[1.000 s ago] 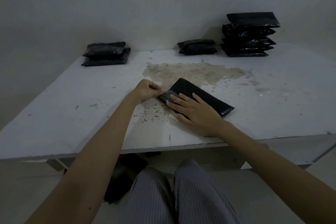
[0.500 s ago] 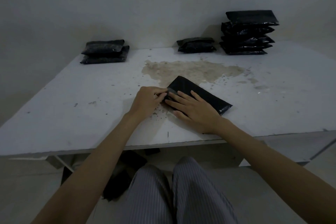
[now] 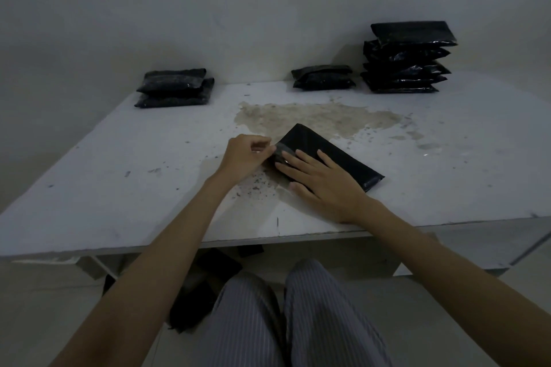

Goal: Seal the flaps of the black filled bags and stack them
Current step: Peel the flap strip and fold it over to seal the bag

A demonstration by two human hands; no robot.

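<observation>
Near the front edge of the desk (image 3: 89, 164), at its middle, your two hands work one black bag (image 3: 337, 155), which lies flat and slantwise, its far corner on the brown stain (image 3: 313, 119). Your right hand (image 3: 325, 185) lies palm down on the bag's near end, fingers straight and spread, pressing it to the desk; the forearm runs back over the front edge toward you. Your left hand (image 3: 244, 158) sits just beside the bag's left end, fingers curled, thumb and forefinger pinching the grey flap (image 3: 283, 149) at that end. The wrist is raised a little off the surface, forearm angled in from the left.

Along the back edge stand three groups of black filled bags: a low pile (image 3: 176, 88) toward the left corner, a smaller pile (image 3: 323, 77) at the middle, and a tall stack (image 3: 408, 58) just to its right. Grit specks (image 3: 256, 185) lie on the desk under your left wrist.
</observation>
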